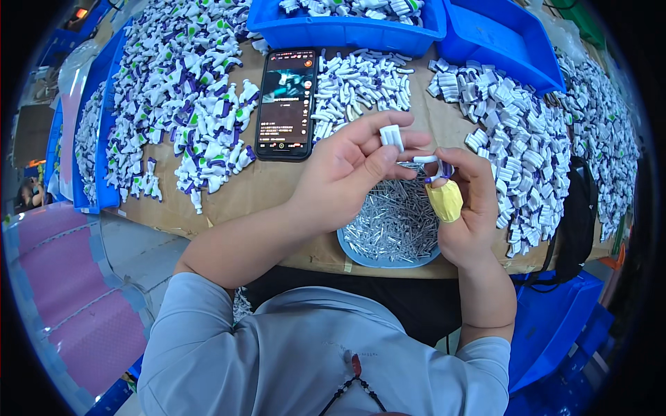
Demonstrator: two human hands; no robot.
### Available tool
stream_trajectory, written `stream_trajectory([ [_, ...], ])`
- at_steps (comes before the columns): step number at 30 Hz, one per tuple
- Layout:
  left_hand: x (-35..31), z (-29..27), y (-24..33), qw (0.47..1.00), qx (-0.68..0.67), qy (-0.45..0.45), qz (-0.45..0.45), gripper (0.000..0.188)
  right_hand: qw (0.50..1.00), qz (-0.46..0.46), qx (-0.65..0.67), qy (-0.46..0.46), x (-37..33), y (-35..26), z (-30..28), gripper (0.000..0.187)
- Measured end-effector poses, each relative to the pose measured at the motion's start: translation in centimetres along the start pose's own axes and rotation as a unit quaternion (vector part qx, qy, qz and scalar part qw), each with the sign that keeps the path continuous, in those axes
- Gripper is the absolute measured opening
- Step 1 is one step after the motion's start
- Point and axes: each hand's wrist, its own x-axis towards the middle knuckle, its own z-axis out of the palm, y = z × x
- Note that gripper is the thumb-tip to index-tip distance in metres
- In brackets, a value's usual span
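Note:
A ribbed white plastic piece [392, 137] is pinched between the thumb and fingers of my left hand [343, 163]. Close beside it, my right hand [473, 201] grips a small white and purple plastic part [431, 161] between thumb and index finger. Yellow tape [445, 201] wraps my right thumb. Both hands are over a blue bowl [385, 263] of thin metal pins [392, 225]. Behind my hands lies a heap of curved white pieces [364, 83]; more ribbed white pieces [517, 145] are piled to the right.
A lit phone [286, 104] lies left of the curved pieces. Farther left spreads a big heap of white, purple and green parts [201, 104]. One blue bin [347, 31] with parts stands at the back, another blue bin [503, 41] to its right. A black bag [577, 215] hangs at the right edge.

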Motion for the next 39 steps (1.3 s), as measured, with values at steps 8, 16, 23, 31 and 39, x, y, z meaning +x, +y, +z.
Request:
stream_trajectory([
  [8,-0.3,-0.8,0.4,0.986,0.16,-0.051,0.0,0.039,1.0,0.019,0.002,-0.009,0.1,-0.3,0.1,0.034],
  [16,-0.5,-0.3,0.1,0.991,0.136,-0.013,0.002,0.036,0.998,0.032,0.044,-0.014,0.0,0.1,0.0,0.03],
  [23,0.1,-0.7,0.2,0.998,-0.004,0.029,-0.061,0.029,0.997,0.044,0.049,-0.041,-0.1,-0.1,-0.1,0.028],
  [31,0.1,-0.7,-0.1,0.998,0.01,0.017,-0.051,0.028,0.993,0.057,0.091,-0.039,-0.1,-0.3,0.1,0.025],
  [39,0.0,-0.8,-0.3,0.999,0.0,0.014,-0.051,0.028,0.988,0.08,0.132,-0.029,-0.2,-0.5,0.2,0.02],
])
